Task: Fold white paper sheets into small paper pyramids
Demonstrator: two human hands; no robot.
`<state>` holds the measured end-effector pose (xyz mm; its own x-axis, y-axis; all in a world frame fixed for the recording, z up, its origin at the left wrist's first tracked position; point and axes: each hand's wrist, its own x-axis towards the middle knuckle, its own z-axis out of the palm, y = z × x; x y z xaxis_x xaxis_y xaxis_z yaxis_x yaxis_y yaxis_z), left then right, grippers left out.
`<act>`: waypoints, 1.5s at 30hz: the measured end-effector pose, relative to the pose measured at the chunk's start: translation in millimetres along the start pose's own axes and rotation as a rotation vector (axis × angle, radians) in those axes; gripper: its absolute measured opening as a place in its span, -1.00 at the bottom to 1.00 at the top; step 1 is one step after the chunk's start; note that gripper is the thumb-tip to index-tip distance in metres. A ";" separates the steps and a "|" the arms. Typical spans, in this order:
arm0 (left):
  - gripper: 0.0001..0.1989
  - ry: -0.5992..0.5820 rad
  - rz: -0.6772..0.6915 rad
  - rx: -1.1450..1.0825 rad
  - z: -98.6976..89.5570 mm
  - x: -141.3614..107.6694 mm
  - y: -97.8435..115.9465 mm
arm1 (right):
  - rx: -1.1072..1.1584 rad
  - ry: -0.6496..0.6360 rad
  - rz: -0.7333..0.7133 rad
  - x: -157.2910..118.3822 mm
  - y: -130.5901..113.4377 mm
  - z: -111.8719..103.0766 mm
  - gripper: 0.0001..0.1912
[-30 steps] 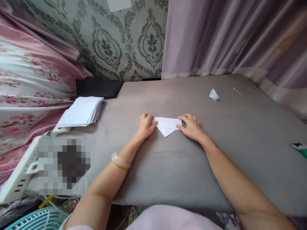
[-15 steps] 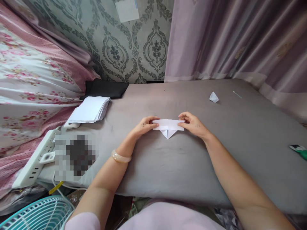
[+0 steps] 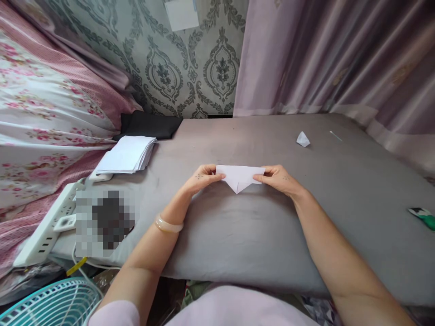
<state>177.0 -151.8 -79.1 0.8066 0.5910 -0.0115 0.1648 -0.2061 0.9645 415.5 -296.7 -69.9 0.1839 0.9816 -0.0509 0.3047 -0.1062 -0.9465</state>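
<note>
A folded sheet of white paper (image 3: 239, 174) is stretched between my two hands over the grey-covered surface (image 3: 234, 235). It has a straight upper edge and a triangular point with a centre slit facing me. My left hand (image 3: 205, 176) pinches its left end, thumb on top and fingers behind. The right end is pinched the same way by my right hand (image 3: 277, 178). My fingers behind the paper are partly hidden.
A stack of white paper (image 3: 125, 155) lies at the left, before a black folded item (image 3: 149, 125). A small folded paper piece (image 3: 303, 139) and a cotton swab (image 3: 335, 136) lie back right. A power strip (image 3: 44, 231) and teal fan (image 3: 54, 301) are at the left.
The paper has tilted so its face shows more fully, and its upper edge has risen slightly. My right hand has shifted a little to the right, its fingers now closed behind the paper.
</note>
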 end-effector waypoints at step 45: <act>-0.79 0.222 -0.092 0.516 13.3 -2.6 -11.2 | -0.559 0.209 0.046 -1.5 28.7 1.2 -0.73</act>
<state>180.6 -161.4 -93.4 0.6467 0.7624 0.0203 0.5295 -0.4680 0.7075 422.9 -301.1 -97.4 0.3710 0.9282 0.0295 0.7275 -0.2708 -0.6304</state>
